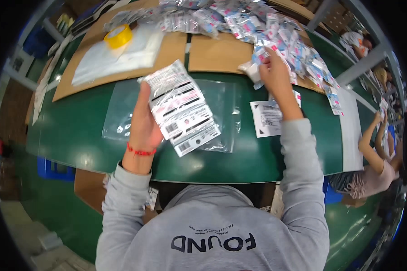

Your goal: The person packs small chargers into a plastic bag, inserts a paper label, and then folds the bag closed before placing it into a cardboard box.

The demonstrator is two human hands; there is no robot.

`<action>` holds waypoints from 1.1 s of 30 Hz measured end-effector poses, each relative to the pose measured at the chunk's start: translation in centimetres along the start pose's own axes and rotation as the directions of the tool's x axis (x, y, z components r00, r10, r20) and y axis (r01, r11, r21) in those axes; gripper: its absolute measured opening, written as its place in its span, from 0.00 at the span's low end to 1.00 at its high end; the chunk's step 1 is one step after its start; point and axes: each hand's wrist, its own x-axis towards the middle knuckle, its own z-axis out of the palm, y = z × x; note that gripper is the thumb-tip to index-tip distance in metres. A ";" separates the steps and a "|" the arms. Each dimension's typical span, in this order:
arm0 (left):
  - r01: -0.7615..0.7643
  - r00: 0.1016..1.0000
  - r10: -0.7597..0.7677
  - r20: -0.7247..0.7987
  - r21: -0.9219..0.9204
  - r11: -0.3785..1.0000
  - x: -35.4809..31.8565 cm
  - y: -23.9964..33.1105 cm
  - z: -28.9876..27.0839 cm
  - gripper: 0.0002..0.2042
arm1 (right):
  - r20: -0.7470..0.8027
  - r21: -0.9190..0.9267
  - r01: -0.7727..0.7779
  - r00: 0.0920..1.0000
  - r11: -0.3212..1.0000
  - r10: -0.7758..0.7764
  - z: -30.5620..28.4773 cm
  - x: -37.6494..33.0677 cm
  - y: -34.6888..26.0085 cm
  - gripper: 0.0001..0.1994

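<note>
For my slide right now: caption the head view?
Left hand holds fanned packets; right hand reaches into the pile on a green table.

A fanned stack of small flat clear plastic packets with white barcode labels (183, 108) sits upright in the left hand (142, 124), gripped at its lower left edge, the packets overlapping like cards and slanting down to the right. It hangs just above a large empty clear plastic bag (224, 101) lying flat on the green table. The right hand (273, 74) closes on one small clear packet with white and blue contents (253, 70) at the near edge of a heap of like packets (276, 31) spread over brown cardboard.
</note>
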 end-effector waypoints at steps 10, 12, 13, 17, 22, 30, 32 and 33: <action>0.038 0.998 -0.036 -0.060 0.036 0.999 1.0 -0.6 -2.5 0.24 | -0.093 0.094 0.665 0.747 0.741 -0.658 -0.4 -4.6 -2.2 0.22; 0.054 0.997 -0.052 -0.053 0.042 0.998 1.4 -0.7 -3.0 0.23 | -0.036 0.138 0.651 0.757 0.747 -0.653 1.1 -4.7 -2.2 0.22; 0.061 0.997 -0.059 -0.049 0.046 0.997 1.4 -0.7 -3.2 0.23 | 0.018 0.176 0.637 0.761 0.751 -0.649 2.1 -4.6 -2.1 0.22; 0.026 0.997 -0.019 -0.072 0.086 0.996 1.6 -1.0 -2.9 0.23 | 0.165 0.272 0.503 0.815 0.820 -0.555 3.2 -3.2 -0.8 0.25; -0.007 0.996 0.012 -0.087 0.062 0.998 1.4 -0.4 -3.2 0.24 | 0.176 0.596 0.097 0.953 0.797 -0.248 -0.8 -4.2 -4.3 0.28; 0.001 0.994 -0.008 0.109 0.065 0.998 1.2 -1.6 -0.2 0.23 | -0.174 0.118 0.773 0.634 0.623 -0.753 -1.3 -11.0 -8.9 0.29; -0.037 0.997 0.060 -0.052 0.357 0.933 1.0 -2.4 0.6 0.21 | -0.097 0.008 0.805 0.591 0.593 -0.801 -0.7 -11.5 -9.1 0.29; -0.037 0.986 0.111 -0.123 0.494 0.868 1.0 -2.5 0.9 0.21 | -0.098 0.007 0.804 0.592 0.595 -0.800 -1.0 -11.6 -9.0 0.29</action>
